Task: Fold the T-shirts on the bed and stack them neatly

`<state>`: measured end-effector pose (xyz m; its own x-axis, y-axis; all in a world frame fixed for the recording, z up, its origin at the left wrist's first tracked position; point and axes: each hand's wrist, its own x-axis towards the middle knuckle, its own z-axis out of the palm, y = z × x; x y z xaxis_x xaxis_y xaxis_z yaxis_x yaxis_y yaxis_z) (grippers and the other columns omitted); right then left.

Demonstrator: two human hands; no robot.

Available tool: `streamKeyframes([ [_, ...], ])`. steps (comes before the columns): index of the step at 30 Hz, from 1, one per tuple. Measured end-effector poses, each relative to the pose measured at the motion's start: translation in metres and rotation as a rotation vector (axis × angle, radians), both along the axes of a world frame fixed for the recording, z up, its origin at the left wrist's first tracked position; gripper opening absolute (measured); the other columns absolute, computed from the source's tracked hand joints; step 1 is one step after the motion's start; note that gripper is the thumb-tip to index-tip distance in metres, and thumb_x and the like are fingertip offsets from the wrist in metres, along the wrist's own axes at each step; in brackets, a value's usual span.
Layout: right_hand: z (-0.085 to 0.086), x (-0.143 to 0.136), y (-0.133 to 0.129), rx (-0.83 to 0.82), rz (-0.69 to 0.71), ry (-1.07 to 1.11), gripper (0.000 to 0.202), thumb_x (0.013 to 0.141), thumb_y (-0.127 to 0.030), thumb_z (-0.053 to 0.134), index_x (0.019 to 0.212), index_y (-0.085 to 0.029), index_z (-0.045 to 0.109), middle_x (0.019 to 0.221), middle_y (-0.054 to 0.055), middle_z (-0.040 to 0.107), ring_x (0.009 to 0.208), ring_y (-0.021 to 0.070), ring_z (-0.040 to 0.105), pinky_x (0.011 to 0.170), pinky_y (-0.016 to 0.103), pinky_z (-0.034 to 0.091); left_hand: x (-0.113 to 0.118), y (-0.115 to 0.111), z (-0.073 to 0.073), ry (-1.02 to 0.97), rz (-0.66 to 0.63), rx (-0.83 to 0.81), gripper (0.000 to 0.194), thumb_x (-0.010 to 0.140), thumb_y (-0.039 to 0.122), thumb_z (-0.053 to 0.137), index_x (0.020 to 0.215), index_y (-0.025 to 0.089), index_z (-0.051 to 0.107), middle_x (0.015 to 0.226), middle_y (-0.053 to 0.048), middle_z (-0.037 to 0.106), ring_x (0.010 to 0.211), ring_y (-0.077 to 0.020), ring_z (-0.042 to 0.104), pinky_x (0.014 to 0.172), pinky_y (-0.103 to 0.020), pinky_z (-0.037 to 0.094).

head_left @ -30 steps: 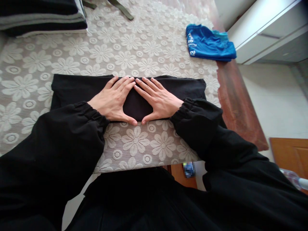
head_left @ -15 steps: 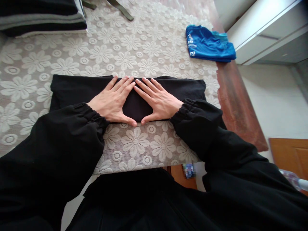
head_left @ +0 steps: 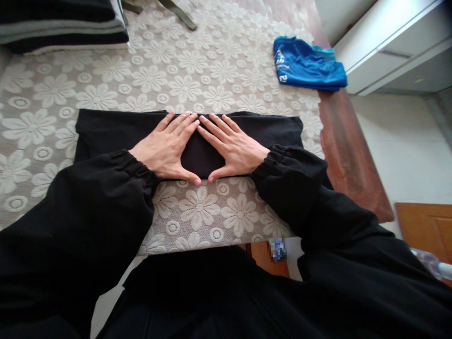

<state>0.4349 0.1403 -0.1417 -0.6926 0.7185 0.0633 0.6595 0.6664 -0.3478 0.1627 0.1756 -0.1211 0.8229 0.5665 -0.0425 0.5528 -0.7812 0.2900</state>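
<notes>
Looks like the smoothing step, left hand [head_left: 165,149] and right hand [head_left: 238,148] flat, fingers a bit spread, on the black cloth [head_left: 106,134] atop the tablecloth [head_left: 199,209], so next probably calls for gripping an edge.

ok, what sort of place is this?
Probably a room in a home: a flowered tablecloth over a wooden table, with a folded stack of cloth and a blue garment on it.
</notes>
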Motion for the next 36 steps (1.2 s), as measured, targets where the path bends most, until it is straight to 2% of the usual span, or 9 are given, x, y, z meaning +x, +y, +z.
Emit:
streamKeyframes([
  [7, 0.0004, 0.0002, 0.0003, -0.009, -0.005, -0.011, 0.142, 0.080, -0.115, 0.048, 0.184, -0.020, 0.028, 0.188, 0.015, 0.017, 0.173, 0.0477, 0.013, 0.141, 0.068, 0.007, 0.0012, -0.0014, 0.0036, 0.001, 0.003, 0.021, 0.150, 0.075, 0.110, 0.051, 0.179, 0.007, 0.018, 0.187, -0.024, 0.020, 0.175, -0.0421, 0.016, 0.145, -0.055, 0.007],
  [14, -0.0021, 0.0011, 0.0012, 0.004, 0.004, -0.003, 0.142, 0.081, -0.114, 0.050, 0.184, -0.019, 0.028, 0.187, 0.017, 0.018, 0.173, 0.0475, 0.013, 0.141, 0.068, 0.007, 0.0010, -0.0014, 0.0026, 0.008, -0.001, 0.043, 0.149, 0.076, 0.108, 0.055, 0.179, 0.007, 0.017, 0.187, -0.025, 0.020, 0.175, -0.0427, 0.017, 0.145, -0.056, 0.007],
  [22, -0.0022, 0.0009, 0.0012, 0.018, 0.014, -0.020, 0.140, 0.084, -0.111, 0.052, 0.184, -0.016, 0.027, 0.187, 0.019, 0.017, 0.172, 0.0482, 0.013, 0.140, 0.069, 0.007, 0.0008, -0.0003, -0.0005, 0.026, -0.013, 0.054, 0.150, 0.077, 0.105, 0.058, 0.180, 0.007, 0.011, 0.187, -0.025, 0.018, 0.175, -0.0439, 0.015, 0.144, -0.057, 0.003],
  [29, 0.0006, -0.0003, -0.0001, 0.015, 0.005, -0.057, 0.139, 0.085, -0.110, 0.051, 0.184, -0.016, 0.024, 0.188, 0.019, 0.014, 0.173, 0.0475, 0.011, 0.140, 0.068, 0.006, 0.0007, -0.0031, 0.0001, 0.046, 0.002, 0.066, 0.143, 0.083, 0.102, 0.052, 0.181, 0.009, 0.007, 0.187, -0.026, 0.016, 0.174, -0.0471, 0.016, 0.140, -0.067, -0.007],
  [36, 0.0028, -0.0013, -0.0013, 0.018, -0.008, -0.095, 0.134, 0.089, -0.108, 0.048, 0.185, -0.018, 0.020, 0.188, 0.018, 0.014, 0.172, 0.0500, 0.011, 0.135, 0.077, -0.005, -0.0003, -0.0016, 0.0008, 0.045, -0.006, 0.058, 0.143, 0.082, 0.102, 0.054, 0.181, 0.010, 0.007, 0.187, -0.026, 0.015, 0.174, -0.0464, 0.016, 0.140, -0.066, -0.005],
])
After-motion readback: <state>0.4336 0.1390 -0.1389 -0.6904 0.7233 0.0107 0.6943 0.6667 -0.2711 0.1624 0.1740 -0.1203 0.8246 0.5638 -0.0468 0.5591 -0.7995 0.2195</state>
